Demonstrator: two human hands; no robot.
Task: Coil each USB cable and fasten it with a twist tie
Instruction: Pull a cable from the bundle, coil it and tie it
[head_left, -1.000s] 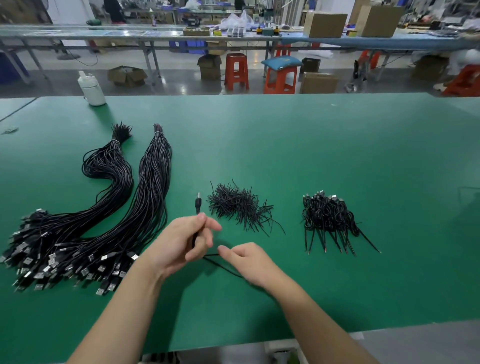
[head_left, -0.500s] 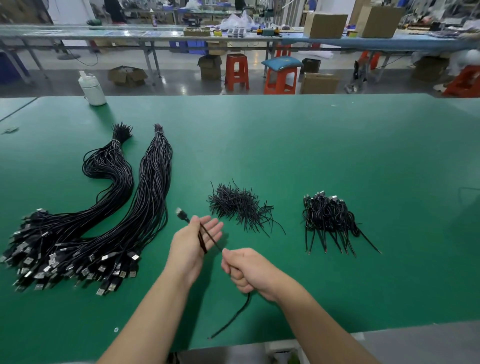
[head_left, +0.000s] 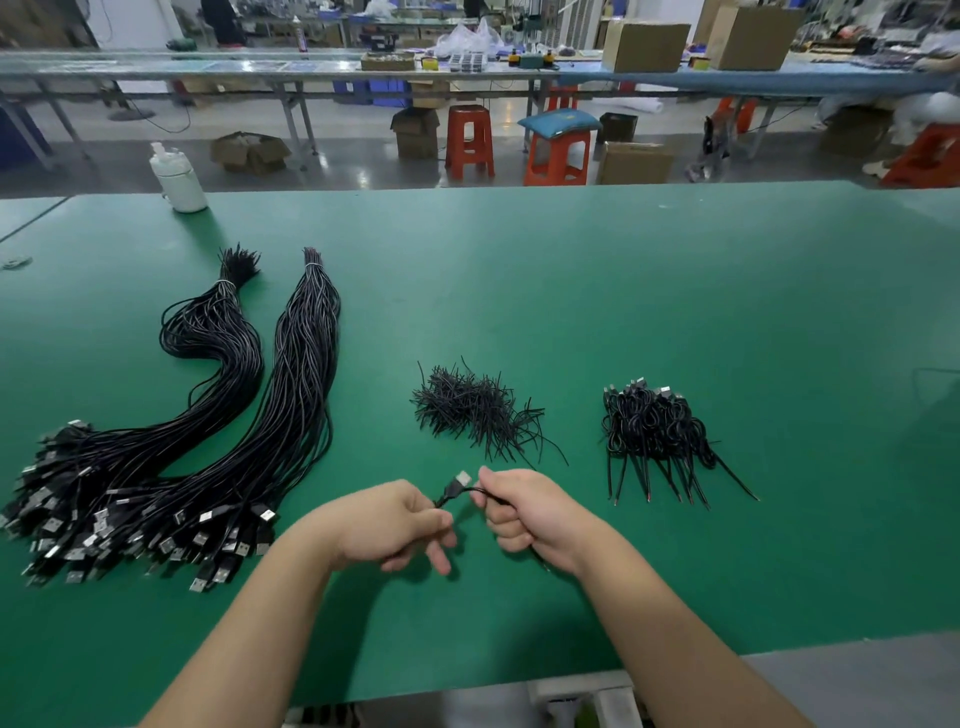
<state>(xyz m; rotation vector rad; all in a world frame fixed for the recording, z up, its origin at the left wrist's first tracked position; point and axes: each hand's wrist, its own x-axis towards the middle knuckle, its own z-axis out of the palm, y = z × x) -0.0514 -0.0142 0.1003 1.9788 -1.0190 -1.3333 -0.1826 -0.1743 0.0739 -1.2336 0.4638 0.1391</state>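
Green bench mat (head_left: 597, 291) under both hands, w/ red stools (head_left: 469, 140) and cardboard boxes (head_left: 644, 45) in the workshop behind. Left hand (head_left: 389, 525) and right hand (head_left: 524, 512) each curl round one black USB cable (head_left: 457, 486) held between them, its metal plug poking up betw. the fists. Uncoiled cable bundles (head_left: 218, 415) lie left of the left hand, twist-tie pile (head_left: 475, 408) just beyond both hands, coiled cables (head_left: 654, 431) beyond the right hand to its right.

The light is bright and even, coming from above, with soft shadows under the forearms. The green table (head_left: 675, 312) curves at the edges, and the far-right background is blurred.
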